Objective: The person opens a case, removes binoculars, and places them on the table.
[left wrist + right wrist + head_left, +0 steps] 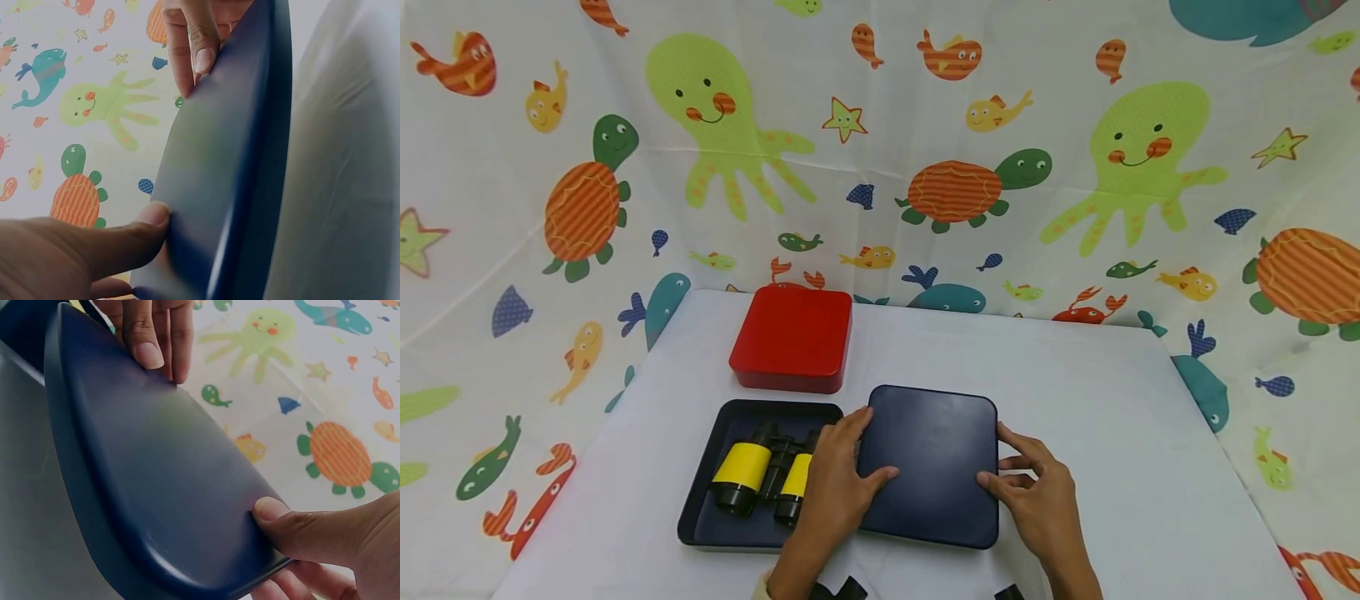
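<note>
A dark blue square lid (928,467) with rounded corners is held between my two hands, top face up. My left hand (842,471) grips its left edge, thumb on the top face; the left wrist view shows that thumb (153,215) against the lid. On the opposite side my right hand (1037,492) pinches the right edge, thumb on top and fingers at the side. Just left of the lid lies an open dark blue tin (700,500) holding black and yellow binoculars (742,467). My left hand and forearm hide the tin's right part and some of the binoculars.
Behind the tin sits a red box (793,337). Everything rests on a white table (1112,400). A curtain (880,150) printed with sea animals hangs at the back and along both sides.
</note>
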